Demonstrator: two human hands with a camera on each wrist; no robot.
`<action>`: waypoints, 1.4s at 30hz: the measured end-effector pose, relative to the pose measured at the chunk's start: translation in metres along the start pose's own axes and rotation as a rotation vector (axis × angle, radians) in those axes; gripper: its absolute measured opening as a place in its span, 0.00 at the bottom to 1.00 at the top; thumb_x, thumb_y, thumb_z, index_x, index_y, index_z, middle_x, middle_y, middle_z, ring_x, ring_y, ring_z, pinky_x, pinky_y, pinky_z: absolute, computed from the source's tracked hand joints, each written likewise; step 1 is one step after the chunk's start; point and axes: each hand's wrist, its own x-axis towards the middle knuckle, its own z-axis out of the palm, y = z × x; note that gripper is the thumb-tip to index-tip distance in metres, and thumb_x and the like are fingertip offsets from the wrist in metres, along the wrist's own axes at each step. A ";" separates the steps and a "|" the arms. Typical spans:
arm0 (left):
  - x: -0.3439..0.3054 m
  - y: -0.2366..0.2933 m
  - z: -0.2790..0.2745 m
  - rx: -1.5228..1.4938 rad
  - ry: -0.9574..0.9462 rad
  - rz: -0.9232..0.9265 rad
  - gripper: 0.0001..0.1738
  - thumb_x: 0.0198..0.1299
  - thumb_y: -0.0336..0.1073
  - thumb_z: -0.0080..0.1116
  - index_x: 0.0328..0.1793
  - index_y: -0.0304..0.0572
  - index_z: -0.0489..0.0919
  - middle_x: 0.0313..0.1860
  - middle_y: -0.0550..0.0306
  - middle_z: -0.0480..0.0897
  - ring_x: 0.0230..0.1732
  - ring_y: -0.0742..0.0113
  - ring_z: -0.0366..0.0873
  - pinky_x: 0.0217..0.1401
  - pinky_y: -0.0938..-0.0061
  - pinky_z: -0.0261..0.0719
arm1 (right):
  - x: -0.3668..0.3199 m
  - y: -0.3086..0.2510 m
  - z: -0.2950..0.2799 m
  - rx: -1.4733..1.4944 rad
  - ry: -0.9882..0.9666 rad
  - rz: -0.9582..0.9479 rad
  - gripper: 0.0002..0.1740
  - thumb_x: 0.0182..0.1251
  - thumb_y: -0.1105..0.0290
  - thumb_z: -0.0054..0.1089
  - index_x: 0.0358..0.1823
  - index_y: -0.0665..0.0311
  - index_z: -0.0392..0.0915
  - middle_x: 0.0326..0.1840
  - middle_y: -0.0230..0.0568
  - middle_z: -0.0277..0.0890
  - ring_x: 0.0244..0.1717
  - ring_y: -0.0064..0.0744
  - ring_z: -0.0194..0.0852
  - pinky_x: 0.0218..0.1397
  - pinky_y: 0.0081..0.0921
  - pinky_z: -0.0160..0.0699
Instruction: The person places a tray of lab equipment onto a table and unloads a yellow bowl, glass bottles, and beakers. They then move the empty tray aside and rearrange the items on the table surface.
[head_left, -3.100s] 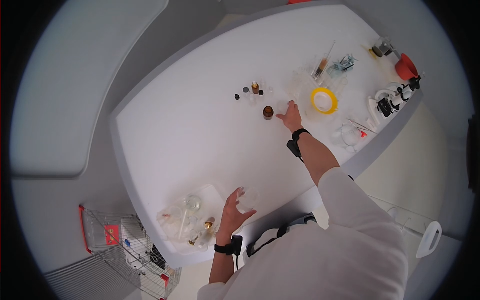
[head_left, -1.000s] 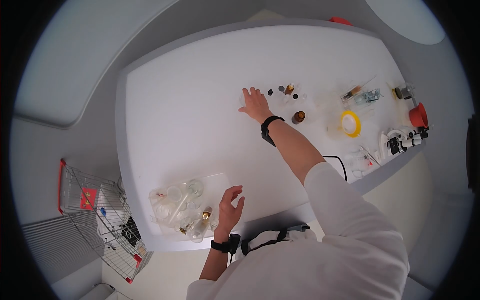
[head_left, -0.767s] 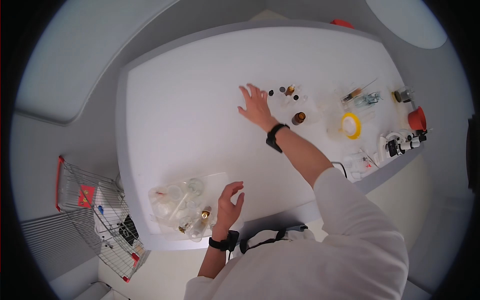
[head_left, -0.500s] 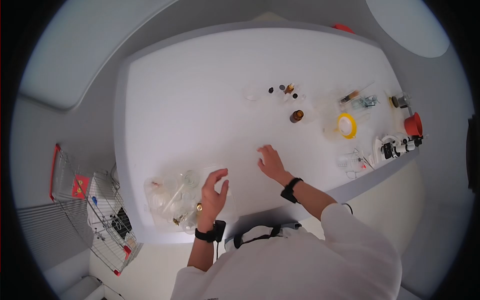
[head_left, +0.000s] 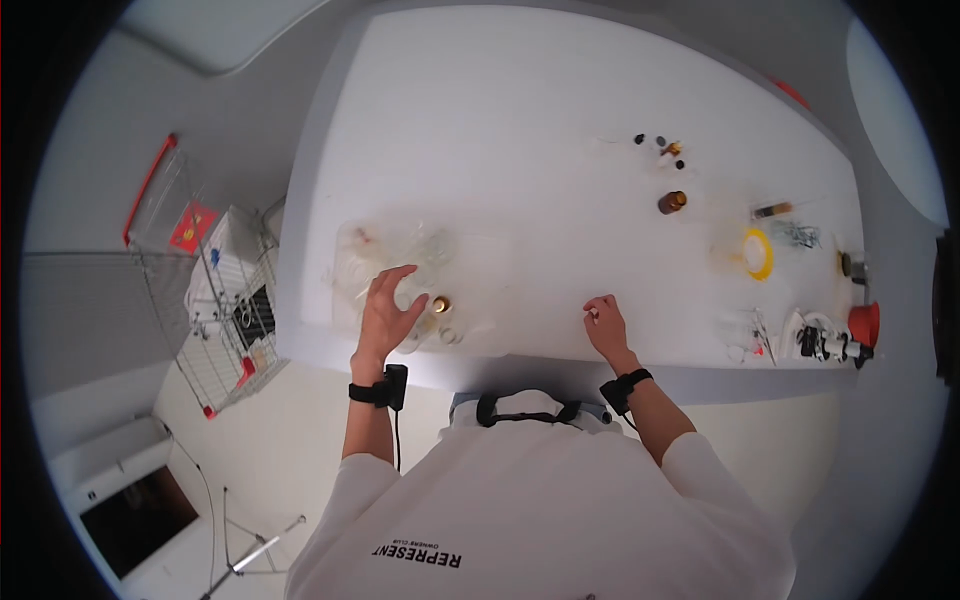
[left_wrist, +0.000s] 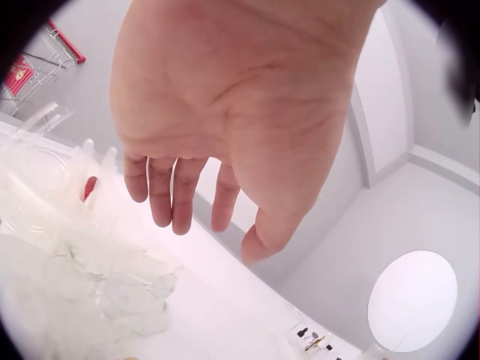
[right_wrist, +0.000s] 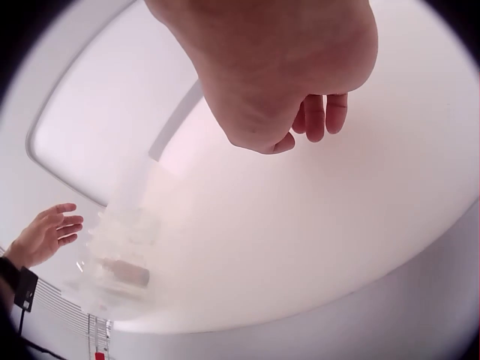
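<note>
Bare left hand (head_left: 388,315), thumb and fingers apart and gripping nothing, hangs over the clear glass and plastic ware (head_left: 437,245) left of centre in the frame. The right hand (head_left: 607,328), loosely curled with nothing visibly held, has drawn back from upper right to lower centre, so its reach there seems finished. Left fingers cover some ware, whose transparent outlines blur together.

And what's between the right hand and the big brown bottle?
Just bare tabletop lies between the right hand and the big brown bottle in the head view.
</note>
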 end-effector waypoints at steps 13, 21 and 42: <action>-0.062 -0.015 0.024 0.342 -0.140 -0.172 0.42 0.41 0.34 0.78 0.67 0.55 0.74 0.60 0.53 0.75 0.61 0.50 0.75 0.60 0.53 0.76 | -0.014 -0.021 0.009 -0.003 -0.135 -0.060 0.06 0.64 0.76 0.57 0.41 0.60 0.79 0.46 0.43 0.73 0.39 0.40 0.79 0.46 0.34 0.80; -0.062 -0.007 0.016 0.317 -0.068 -0.170 0.42 0.39 0.32 0.78 0.65 0.57 0.75 0.57 0.56 0.74 0.62 0.52 0.72 0.61 0.53 0.72 | -0.031 -0.016 0.005 0.024 -0.124 -0.037 0.06 0.64 0.75 0.57 0.41 0.60 0.79 0.45 0.43 0.74 0.39 0.40 0.80 0.46 0.34 0.80; 0.015 0.016 0.052 0.433 -0.358 0.017 0.19 0.48 0.33 0.67 0.48 0.45 0.79 0.43 0.44 0.80 0.44 0.43 0.82 0.46 0.55 0.83 | -0.054 -0.016 -0.013 0.139 -0.032 0.021 0.06 0.64 0.73 0.56 0.42 0.59 0.78 0.44 0.42 0.74 0.39 0.41 0.78 0.45 0.34 0.79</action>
